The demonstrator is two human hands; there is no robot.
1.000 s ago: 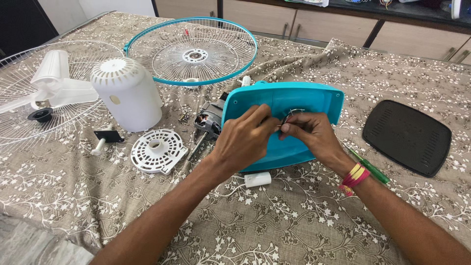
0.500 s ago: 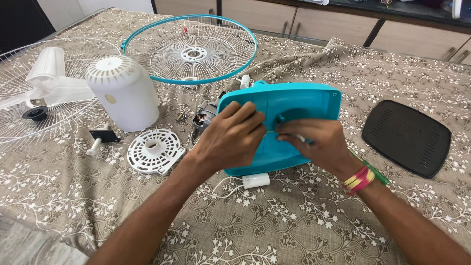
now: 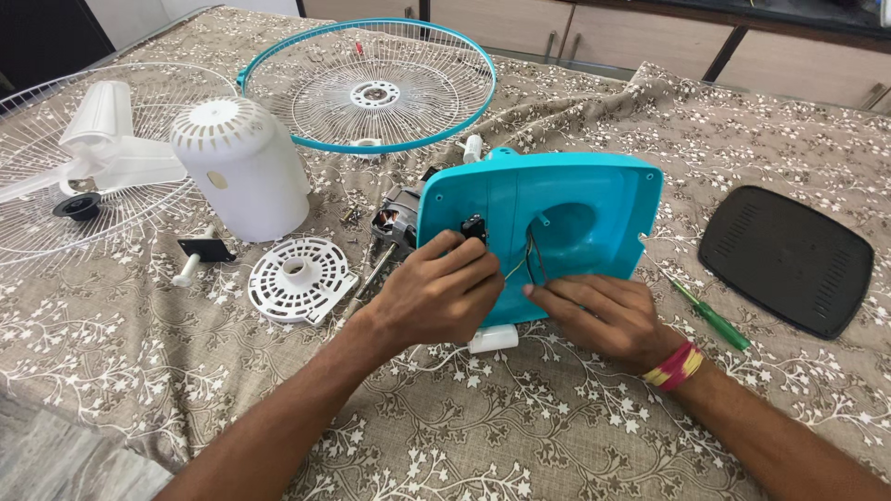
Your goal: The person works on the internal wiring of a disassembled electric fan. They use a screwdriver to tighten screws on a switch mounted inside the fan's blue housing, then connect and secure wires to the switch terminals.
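Note:
A turquoise plastic fan base shell (image 3: 575,218) stands tilted on the patterned cloth, hollow side toward me. My left hand (image 3: 436,292) rests on its lower left edge, fingers curled next to a small black part (image 3: 474,228) inside the shell. My right hand (image 3: 599,315) lies at the lower rim, fingertips pinching thin wires (image 3: 532,264) that come out of the hollow. A fan motor (image 3: 394,223) pokes out behind the shell's left side.
White motor cover (image 3: 241,181), round white vented plate (image 3: 299,278), teal-rimmed wire grille (image 3: 371,88), white grille with fan blade (image 3: 83,162), black bottom plate (image 3: 787,260), green screwdriver (image 3: 710,317), a black-and-white knob piece (image 3: 200,255) and a small white block (image 3: 492,340) lie around.
Both hands have slid down from the shell's middle to its lower edge, uncovering the hollow, the black part and the wires. The shell now stands more upright.

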